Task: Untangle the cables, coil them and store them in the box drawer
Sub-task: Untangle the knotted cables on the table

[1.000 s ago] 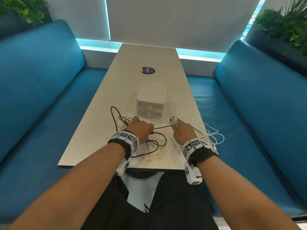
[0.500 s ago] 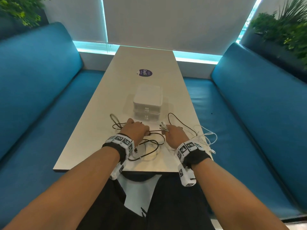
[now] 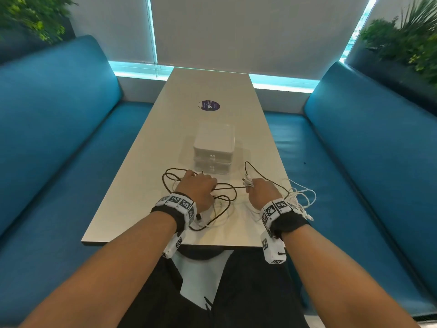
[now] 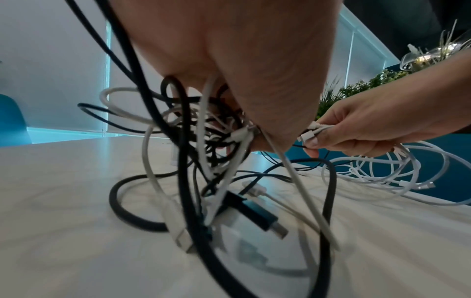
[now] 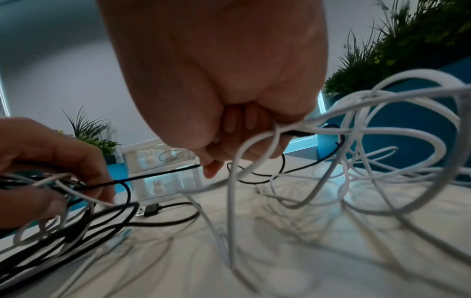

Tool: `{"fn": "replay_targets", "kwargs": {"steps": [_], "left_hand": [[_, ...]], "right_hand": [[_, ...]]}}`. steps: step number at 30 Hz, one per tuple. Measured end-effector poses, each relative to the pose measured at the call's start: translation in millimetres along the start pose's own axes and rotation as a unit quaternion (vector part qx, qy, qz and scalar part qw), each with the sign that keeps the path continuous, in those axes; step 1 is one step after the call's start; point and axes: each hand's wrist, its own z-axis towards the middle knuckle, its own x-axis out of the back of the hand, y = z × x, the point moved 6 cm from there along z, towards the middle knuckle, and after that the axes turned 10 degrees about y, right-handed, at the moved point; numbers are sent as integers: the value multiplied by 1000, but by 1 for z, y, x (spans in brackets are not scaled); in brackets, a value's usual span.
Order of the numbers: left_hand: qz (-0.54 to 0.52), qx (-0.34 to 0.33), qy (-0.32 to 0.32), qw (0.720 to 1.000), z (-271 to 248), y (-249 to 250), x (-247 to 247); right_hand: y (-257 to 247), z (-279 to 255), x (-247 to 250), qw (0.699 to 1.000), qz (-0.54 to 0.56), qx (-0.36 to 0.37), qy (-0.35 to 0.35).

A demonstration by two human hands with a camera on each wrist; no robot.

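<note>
1. Fingers of the left hand (image 3: 197, 189) curl round a knot of black cables (image 4: 183, 161) and white ones, holding the tangle just above the table (image 3: 208, 86).
2. Fingers of the right hand (image 3: 261, 192) pinch a bunch of white plug ends (image 3: 247, 181), seen in the left wrist view, with a thin black cable (image 5: 158, 174) stretched taut between the two hands.
3. Loops of white cables (image 3: 301, 197) spill from the right hand to the table's right edge, some over it.
4. Black loops lie on the table around and beneath the left hand; a black USB plug (image 4: 257, 215) hangs near the surface.
5. Beyond the hands, close to the tangle, stands the white box (image 3: 214, 147) of two stacked drawers, both closed.
6. Farther along the table is a round purple sticker (image 3: 210, 105); blue benches (image 3: 59, 129) flank both sides.
</note>
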Motion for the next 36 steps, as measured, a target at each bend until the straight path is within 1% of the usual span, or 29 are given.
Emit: {"fn": "replay_targets", "kwargs": {"steps": [4,5,8,13,15,17,20,23,26,29,32,34,36], "left_hand": [[22,-21,22,999,3,5,0],[25,-21,18,999,4,5,0],[6,-9,22,1000,9,4,0],[10,-25,42,999,7,5,-1],[19,-34,46,998,6,5,-2],[35,-42,47,997,5,6,-3],[45,-53,53,996,4,9,-5],[22,-52,54,997,4,6,-3],[-8,-36,70,997,3,-5,4],[-40,-33,63,997,1,-11,6],[-82,-25,64,994,-1,-13,6],[-74,-24,76,994,-3,-11,7],[-41,-33,77,996,-6,-7,9]], "right_hand": [[-4,1,7,1000,-6,-4,23],[-8,-1,6,1000,-1,10,29],[-29,-8,-2,996,19,79,35],[-45,-18,-5,992,41,112,47],[-51,-22,-10,988,49,143,33],[-54,-24,-15,986,56,157,15],[-50,-21,-14,989,66,129,12],[-42,-18,-12,995,38,87,9],[-34,-15,-13,997,37,64,-4],[-31,-13,-13,998,39,54,-10],[-30,-14,-10,998,33,53,-2],[-32,-16,-7,998,34,54,2],[-35,-16,-7,997,49,64,4]]}}
